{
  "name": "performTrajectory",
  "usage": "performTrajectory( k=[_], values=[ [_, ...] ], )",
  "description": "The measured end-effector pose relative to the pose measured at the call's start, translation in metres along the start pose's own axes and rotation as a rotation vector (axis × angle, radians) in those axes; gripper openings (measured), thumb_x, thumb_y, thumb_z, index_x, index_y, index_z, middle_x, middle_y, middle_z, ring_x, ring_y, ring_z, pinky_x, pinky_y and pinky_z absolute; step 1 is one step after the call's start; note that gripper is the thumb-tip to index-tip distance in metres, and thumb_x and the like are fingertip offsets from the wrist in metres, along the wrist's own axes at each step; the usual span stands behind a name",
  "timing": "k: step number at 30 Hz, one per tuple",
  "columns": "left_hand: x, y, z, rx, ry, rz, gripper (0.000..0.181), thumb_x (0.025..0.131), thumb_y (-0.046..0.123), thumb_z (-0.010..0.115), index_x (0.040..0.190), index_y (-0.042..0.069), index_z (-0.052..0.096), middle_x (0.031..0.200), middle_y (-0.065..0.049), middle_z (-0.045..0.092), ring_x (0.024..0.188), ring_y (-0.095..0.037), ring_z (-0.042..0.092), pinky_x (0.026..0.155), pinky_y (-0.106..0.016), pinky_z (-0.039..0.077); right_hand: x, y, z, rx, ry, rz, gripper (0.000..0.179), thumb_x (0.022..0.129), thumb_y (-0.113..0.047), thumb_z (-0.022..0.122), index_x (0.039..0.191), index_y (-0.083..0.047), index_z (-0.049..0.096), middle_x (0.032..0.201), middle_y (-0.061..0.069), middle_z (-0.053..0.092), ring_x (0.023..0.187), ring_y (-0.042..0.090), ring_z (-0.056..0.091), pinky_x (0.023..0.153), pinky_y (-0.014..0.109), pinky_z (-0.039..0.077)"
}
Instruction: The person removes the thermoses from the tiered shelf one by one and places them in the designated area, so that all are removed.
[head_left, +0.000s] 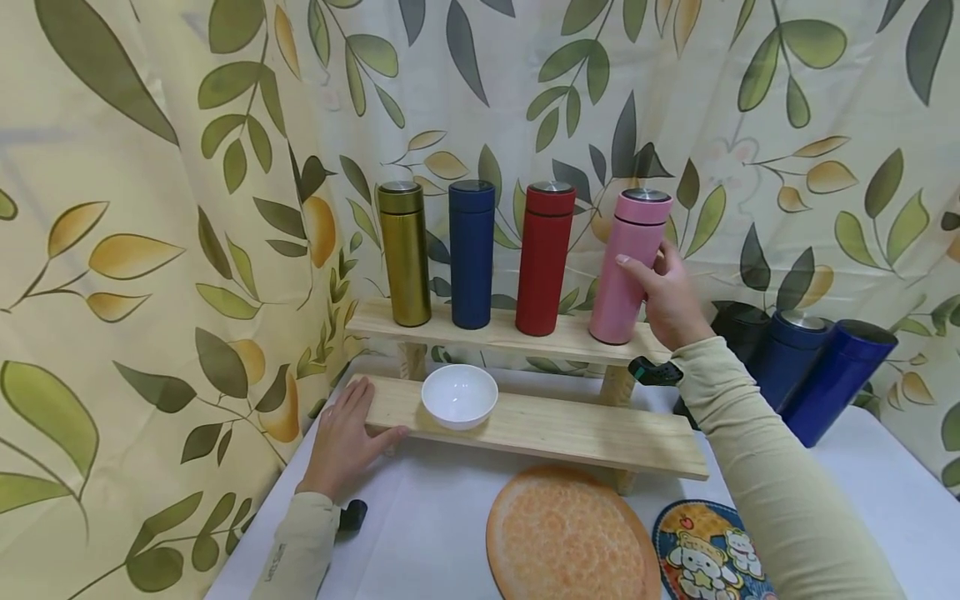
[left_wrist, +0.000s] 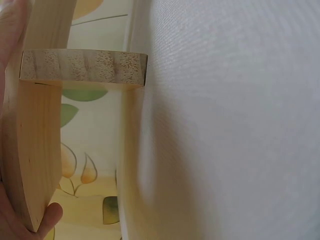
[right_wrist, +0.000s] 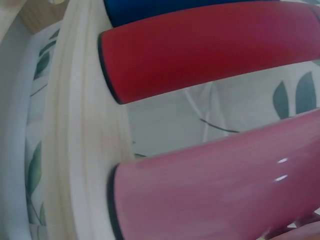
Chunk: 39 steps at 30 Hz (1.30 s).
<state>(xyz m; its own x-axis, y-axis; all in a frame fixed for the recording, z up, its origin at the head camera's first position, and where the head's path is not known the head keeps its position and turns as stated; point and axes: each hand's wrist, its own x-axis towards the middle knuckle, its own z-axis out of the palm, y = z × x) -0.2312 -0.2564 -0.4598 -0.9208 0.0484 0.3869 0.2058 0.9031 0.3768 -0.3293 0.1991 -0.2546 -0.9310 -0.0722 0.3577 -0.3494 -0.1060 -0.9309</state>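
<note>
My right hand (head_left: 670, 296) grips a pink thermos (head_left: 628, 275) around its middle, thumb across the front. The thermos leans slightly, its base right at the upper plank (head_left: 495, 329) of a two-tier wooden shelf. Left of it on that plank stand a red thermos (head_left: 546, 267), a blue thermos (head_left: 472, 258) and a gold thermos (head_left: 405, 258). The right wrist view shows the pink thermos (right_wrist: 210, 195) beside the red one (right_wrist: 215, 47). My left hand (head_left: 347, 437) holds the left end of the lower plank (head_left: 585, 425); a fingertip (left_wrist: 51, 218) curls past its edge in the left wrist view.
A white bowl (head_left: 459, 397) sits on the lower plank. In front lie a round tan mat (head_left: 573, 537) and a cartoon-printed mat (head_left: 705, 554). Dark and blue cylinders (head_left: 836, 379) lean together at the right, beyond my forearm. A leaf-patterned curtain (head_left: 525, 83) hangs behind.
</note>
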Motion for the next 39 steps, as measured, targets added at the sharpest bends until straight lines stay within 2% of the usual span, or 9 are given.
performTrajectory(
  k=[3,7,12,16,20,30,35,39],
  values=[
    [0.000,0.001,-0.001,0.000,-0.009,-0.007,0.110,0.090,0.069,0.075,0.161,-0.008,0.040,0.170,-0.023,0.034,0.159,-0.041,0.026,0.122,-0.068,0.026,0.002,0.006,0.002,-0.018,0.002,0.011,0.077,0.105,-0.025,0.069,0.165,-0.021,0.021,0.154,0.009,0.040,0.137,0.025,0.042,0.123,0.054,0.028],
    [0.000,0.002,-0.002,-0.001,-0.014,-0.011,0.110,0.090,0.068,0.075,0.161,-0.008,0.040,0.170,-0.023,0.034,0.159,-0.041,0.026,0.122,-0.068,0.025,0.004,0.014,0.005,-0.015,0.016,0.017,0.061,0.104,-0.020,0.070,0.153,-0.025,0.034,0.137,-0.001,0.049,0.124,0.019,0.050,0.111,0.048,0.038],
    [0.000,0.004,-0.003,-0.005,-0.021,-0.017,0.111,0.090,0.069,0.075,0.161,-0.008,0.039,0.170,-0.023,0.034,0.159,-0.040,0.025,0.123,-0.067,0.025,0.003,0.020,0.007,-0.049,0.062,0.048,0.053,0.102,-0.015,0.071,0.143,-0.026,0.039,0.130,-0.002,0.051,0.119,0.019,0.053,0.105,0.045,0.042],
    [0.001,0.005,-0.002,-0.006,-0.030,-0.026,0.111,0.090,0.070,0.075,0.162,-0.007,0.038,0.171,-0.023,0.033,0.159,-0.040,0.025,0.123,-0.067,0.023,0.003,0.022,0.010,-0.072,0.095,0.075,0.053,0.099,-0.012,0.072,0.140,-0.026,0.041,0.128,-0.002,0.052,0.117,0.020,0.054,0.106,0.048,0.042],
    [0.001,0.005,-0.003,-0.011,-0.033,-0.033,0.112,0.090,0.071,0.074,0.162,-0.006,0.038,0.171,-0.023,0.032,0.159,-0.040,0.024,0.124,-0.067,0.022,0.003,0.025,0.012,-0.081,0.111,0.072,0.058,0.099,-0.011,0.071,0.143,-0.026,0.038,0.129,-0.003,0.051,0.118,0.019,0.053,0.108,0.051,0.040],
    [0.001,0.004,-0.004,-0.003,-0.026,-0.014,0.112,0.090,0.073,0.072,0.162,-0.007,0.038,0.170,-0.023,0.033,0.159,-0.041,0.025,0.124,-0.067,0.021,0.003,0.042,0.011,-0.092,0.171,0.057,0.075,0.091,0.001,0.070,0.150,-0.016,0.027,0.126,-0.004,0.048,0.111,0.014,0.052,0.100,0.038,0.043],
    [0.000,0.002,-0.003,-0.001,-0.021,-0.010,0.113,0.090,0.073,0.072,0.161,-0.008,0.038,0.170,-0.024,0.033,0.159,-0.042,0.025,0.122,-0.068,0.025,0.002,0.045,0.012,-0.123,0.175,0.050,0.080,0.091,-0.003,0.071,0.155,-0.014,0.025,0.128,-0.003,0.047,0.113,0.014,0.051,0.101,0.038,0.043],
    [0.000,0.002,-0.002,-0.003,-0.031,-0.013,0.114,0.090,0.073,0.073,0.161,-0.008,0.037,0.170,-0.024,0.032,0.159,-0.042,0.024,0.121,-0.068,0.027,-0.001,0.046,0.013,-0.137,0.196,0.031,0.077,0.090,-0.004,0.072,0.153,-0.015,0.028,0.128,-0.003,0.048,0.114,0.015,0.051,0.101,0.038,0.043]
  ],
)
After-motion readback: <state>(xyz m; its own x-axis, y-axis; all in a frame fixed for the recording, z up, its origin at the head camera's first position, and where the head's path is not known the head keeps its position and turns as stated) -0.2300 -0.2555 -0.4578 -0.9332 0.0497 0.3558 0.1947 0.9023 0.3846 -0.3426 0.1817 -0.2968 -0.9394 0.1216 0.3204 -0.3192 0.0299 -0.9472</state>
